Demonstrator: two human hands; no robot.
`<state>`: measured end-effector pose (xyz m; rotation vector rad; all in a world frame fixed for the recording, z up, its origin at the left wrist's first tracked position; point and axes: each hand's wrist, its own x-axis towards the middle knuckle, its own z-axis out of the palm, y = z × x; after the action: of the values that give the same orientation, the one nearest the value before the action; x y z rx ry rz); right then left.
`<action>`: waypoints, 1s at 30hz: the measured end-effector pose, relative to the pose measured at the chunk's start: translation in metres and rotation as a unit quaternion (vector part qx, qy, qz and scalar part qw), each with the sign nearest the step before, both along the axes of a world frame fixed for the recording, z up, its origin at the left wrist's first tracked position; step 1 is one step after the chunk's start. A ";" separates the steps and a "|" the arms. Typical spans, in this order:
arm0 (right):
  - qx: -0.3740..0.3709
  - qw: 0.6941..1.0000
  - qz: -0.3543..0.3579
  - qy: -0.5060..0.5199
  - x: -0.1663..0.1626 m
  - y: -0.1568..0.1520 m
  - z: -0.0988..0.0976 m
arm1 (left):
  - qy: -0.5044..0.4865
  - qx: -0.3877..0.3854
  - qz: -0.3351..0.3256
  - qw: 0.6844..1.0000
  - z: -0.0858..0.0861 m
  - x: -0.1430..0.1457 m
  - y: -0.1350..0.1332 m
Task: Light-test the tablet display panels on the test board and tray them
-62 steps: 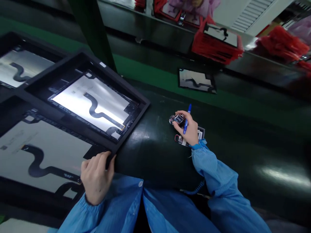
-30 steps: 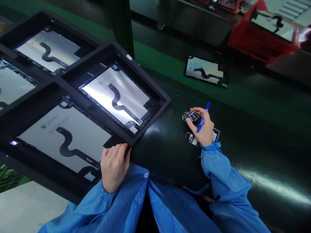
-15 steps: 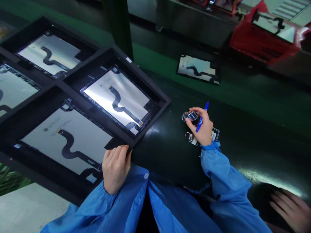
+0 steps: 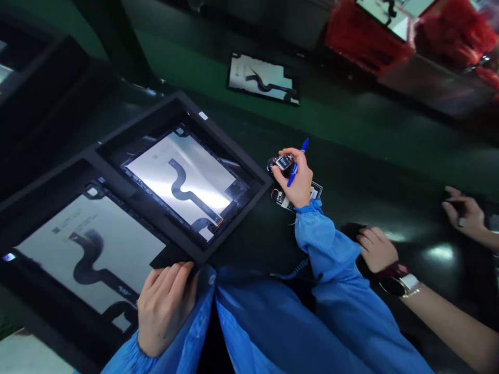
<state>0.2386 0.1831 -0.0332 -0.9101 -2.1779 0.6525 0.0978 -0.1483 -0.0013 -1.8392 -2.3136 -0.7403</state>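
My left hand point(image 4: 167, 304) has its fingers curled over the near edge of a black tray point(image 4: 191, 252). In the tray lie a bright display panel point(image 4: 198, 166) and, closer to me, a greyer display panel point(image 4: 128, 249), each with a dark wavy flex cable. My right hand point(image 4: 298, 179) is closed around a shiny tally counter point(image 4: 283, 162), and a blue pen point(image 4: 297, 163) is tucked between its fingers. Under that hand, partly covered, a small flat device point(image 4: 286, 201) with a red wire lies on the dark green table.
Another display panel point(image 4: 263, 78) lies farther back on the table. A red container point(image 4: 366, 39) with a panel on top stands at the back right. A second black tray point(image 4: 47, 98) is at upper left. A co-worker's hands point(image 4: 378, 249) are at the right, one wrist wearing a watch.
My view has swung right, bringing more of the co-worker's hands into sight. A dark gap now separates the two trays. My hands keep their holds.
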 end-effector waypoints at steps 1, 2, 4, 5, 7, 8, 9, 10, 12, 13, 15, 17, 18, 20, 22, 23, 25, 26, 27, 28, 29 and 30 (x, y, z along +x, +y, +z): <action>-0.001 1.000 -0.002 -0.001 0.001 0.001 0.000 | 0.001 0.000 -0.022 1.000 0.001 -0.002 0.000; -0.004 1.000 -0.003 -0.004 0.002 0.002 0.001 | 0.003 -0.002 -0.041 0.999 0.001 -0.003 0.000; -0.012 1.000 -0.002 -0.016 0.006 0.003 0.003 | -0.003 -0.004 -0.081 0.997 0.001 -0.007 -0.003; -0.018 1.000 0.001 -0.023 0.008 0.005 0.004 | -0.013 -0.001 -0.100 0.995 -0.001 -0.009 -0.007; -0.028 0.999 0.004 -0.030 0.014 0.008 0.006 | -0.039 0.010 -0.134 0.990 -0.008 -0.014 -0.021; -0.032 0.999 0.006 -0.031 0.018 0.009 0.007 | -0.047 0.019 -0.151 0.987 -0.013 -0.017 -0.030; -0.036 0.999 0.009 -0.030 0.021 0.011 0.007 | -0.051 0.025 -0.166 0.984 -0.018 -0.021 -0.041; -0.041 0.999 0.013 -0.029 0.023 0.013 0.007 | -0.053 0.028 -0.183 0.981 -0.023 -0.025 -0.053; -0.049 0.998 0.020 -0.025 0.028 0.015 0.007 | -0.054 0.021 -0.212 0.975 -0.031 -0.035 -0.074; -0.052 0.998 0.023 -0.023 0.029 0.016 0.006 | -0.053 0.014 -0.220 0.974 -0.033 -0.041 -0.081; -0.054 0.998 0.025 -0.018 0.030 0.017 0.006 | -0.041 -0.009 -0.228 0.973 -0.034 -0.057 -0.088; -0.052 0.998 0.023 -0.010 0.031 0.017 0.006 | -0.011 -0.037 -0.256 0.966 -0.034 -0.076 -0.082; -0.051 0.998 0.021 -0.005 0.030 0.016 0.006 | 0.009 -0.049 -0.276 0.960 -0.033 -0.087 -0.074; -0.050 0.999 0.016 0.000 0.030 0.016 0.006 | 0.048 -0.056 -0.309 0.948 -0.033 -0.110 -0.054; -0.051 0.999 0.010 -0.005 0.031 0.016 0.006 | 0.090 -0.037 -0.318 0.943 -0.033 -0.130 -0.031; -0.054 0.998 0.008 -0.012 0.031 0.016 0.005 | 0.112 -0.018 -0.319 0.941 -0.033 -0.139 -0.020; -0.058 0.998 0.004 -0.024 0.032 0.016 0.006 | 0.155 0.017 -0.327 0.932 -0.033 -0.152 -0.001; -0.060 0.998 0.006 -0.024 0.033 0.017 0.006 | 0.173 0.029 -0.330 0.928 -0.032 -0.156 0.006; -0.062 0.998 0.010 -0.019 0.035 0.018 0.007 | 0.182 0.036 -0.332 0.925 -0.031 -0.158 0.011; -0.063 0.998 0.015 -0.011 0.036 0.020 0.007 | 0.183 0.041 -0.332 0.925 -0.031 -0.160 0.014; -0.063 0.998 0.019 -0.002 0.036 0.023 0.008 | 0.178 0.045 -0.330 0.926 -0.030 -0.160 0.016; -0.060 0.998 0.019 0.005 0.036 0.028 0.009 | 0.169 0.048 -0.327 0.929 -0.029 -0.160 0.017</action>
<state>0.2751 0.2108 -0.0240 -0.9263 -2.1709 0.8124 -0.0622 -0.1314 -0.0300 -2.4716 -1.4229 -0.5122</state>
